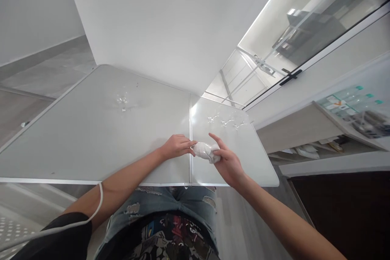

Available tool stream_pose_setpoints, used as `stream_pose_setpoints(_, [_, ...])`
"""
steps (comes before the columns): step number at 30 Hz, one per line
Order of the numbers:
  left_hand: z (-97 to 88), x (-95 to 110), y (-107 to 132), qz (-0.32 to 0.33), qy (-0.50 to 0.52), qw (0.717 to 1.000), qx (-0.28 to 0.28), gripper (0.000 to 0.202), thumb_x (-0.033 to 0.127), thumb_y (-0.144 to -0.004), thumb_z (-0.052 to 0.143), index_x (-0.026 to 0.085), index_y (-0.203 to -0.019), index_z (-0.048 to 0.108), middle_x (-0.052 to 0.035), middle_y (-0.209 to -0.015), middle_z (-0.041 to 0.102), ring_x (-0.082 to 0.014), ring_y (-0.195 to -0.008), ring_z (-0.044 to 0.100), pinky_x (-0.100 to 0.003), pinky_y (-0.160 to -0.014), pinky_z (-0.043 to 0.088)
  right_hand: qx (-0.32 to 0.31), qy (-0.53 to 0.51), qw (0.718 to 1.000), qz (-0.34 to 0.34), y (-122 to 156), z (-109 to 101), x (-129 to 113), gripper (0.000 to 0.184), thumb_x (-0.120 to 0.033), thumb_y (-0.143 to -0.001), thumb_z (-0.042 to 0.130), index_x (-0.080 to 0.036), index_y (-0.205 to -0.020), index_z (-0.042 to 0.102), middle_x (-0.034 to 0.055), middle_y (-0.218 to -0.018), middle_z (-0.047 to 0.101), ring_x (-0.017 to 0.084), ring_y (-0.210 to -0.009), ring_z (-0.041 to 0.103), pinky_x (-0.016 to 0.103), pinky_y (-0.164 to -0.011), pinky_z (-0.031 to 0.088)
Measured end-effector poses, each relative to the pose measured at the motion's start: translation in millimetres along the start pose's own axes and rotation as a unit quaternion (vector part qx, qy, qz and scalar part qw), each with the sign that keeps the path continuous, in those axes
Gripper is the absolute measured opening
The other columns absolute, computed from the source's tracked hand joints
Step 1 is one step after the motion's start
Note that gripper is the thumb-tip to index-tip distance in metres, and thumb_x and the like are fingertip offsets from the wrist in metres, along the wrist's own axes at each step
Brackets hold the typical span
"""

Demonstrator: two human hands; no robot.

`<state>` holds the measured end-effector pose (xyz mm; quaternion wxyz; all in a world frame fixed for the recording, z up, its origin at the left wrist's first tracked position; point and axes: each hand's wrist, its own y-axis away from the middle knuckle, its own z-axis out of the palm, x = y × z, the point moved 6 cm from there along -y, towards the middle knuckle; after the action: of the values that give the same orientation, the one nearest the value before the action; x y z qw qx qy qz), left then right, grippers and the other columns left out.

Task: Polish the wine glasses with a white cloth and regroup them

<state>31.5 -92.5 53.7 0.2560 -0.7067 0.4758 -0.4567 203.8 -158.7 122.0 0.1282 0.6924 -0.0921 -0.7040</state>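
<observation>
Right grip (230,165) on white cloth (213,156), index finger (218,141) outstretched

From the lower corners, both forearms (134,172) angle inward; left hand (177,146) pinches, right hand (230,165) grips, index finger (217,141) extended.

Smooth, glossy surface (76,142); above it, a shiny transparent vessel (201,150) and matt cloth or paper (214,156); right of it, glossy plastic bottles (350,100).
</observation>
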Motion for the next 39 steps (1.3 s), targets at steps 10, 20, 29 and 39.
stream_pose_setpoints(10, [28.8,-5.4,7.4,-0.221,0.442,0.81,-0.316,0.055,0.062,-0.079,0.072,0.009,-0.09,0.079,-0.0024,-0.053,0.058,-0.0093,-0.043,0.044,-0.022,-0.042,0.033,-0.325,0.528,0.676,-0.397,29.5,34.3,0.0,0.073,-0.011,-0.086,0.049,-0.033,-0.155,0.037,0.0043,-0.109,0.07,0.027,-0.112,0.062,0.067,-0.117,0.026])
stream_pose_setpoints(20, [8.1,-25.5,3.4,-0.199,0.231,0.951,-0.041,0.054,0.061,-0.073,0.079,0.013,-0.098,0.08,-0.0024,-0.062,0.064,-0.0104,-0.054,0.05,-0.023,-0.055,0.041,-0.155,0.379,0.889,-0.207,-13.0,12.5,-12.5,0.075,-0.011,-0.086,0.04,-0.032,-0.157,0.031,0.0065,-0.123,0.067,0.026,-0.112,0.064,0.056,-0.105,0.046])
stream_pose_setpoints(29, [13.7,-15.1,1.0,-0.239,0.249,0.927,-0.145,0.046,0.057,-0.081,0.073,0.013,-0.093,0.079,-0.0022,-0.06,0.061,-0.0109,-0.052,0.05,-0.022,-0.051,0.038,-0.141,0.341,0.908,-0.199,-11.1,-1.1,-3.1,0.07,-0.02,-0.088,0.045,-0.028,-0.157,0.034,0.0075,-0.113,0.069,0.025,-0.102,0.065,0.054,-0.102,0.049])
stream_pose_setpoints(39, [17.2,-20.1,8.1,-0.281,0.364,0.87,-0.179,0.052,0.059,-0.071,0.081,0.01,-0.089,0.08,-0.0027,-0.059,0.062,-0.0108,-0.053,0.05,-0.022,-0.05,0.037,-0.28,0.489,0.768,-0.304,6.6,24.1,-2.8,0.07,-0.01,-0.087,0.045,-0.035,-0.152,0.042,0.0057,-0.134,0.065,0.028,-0.125,0.058,0.061,-0.116,0.033])
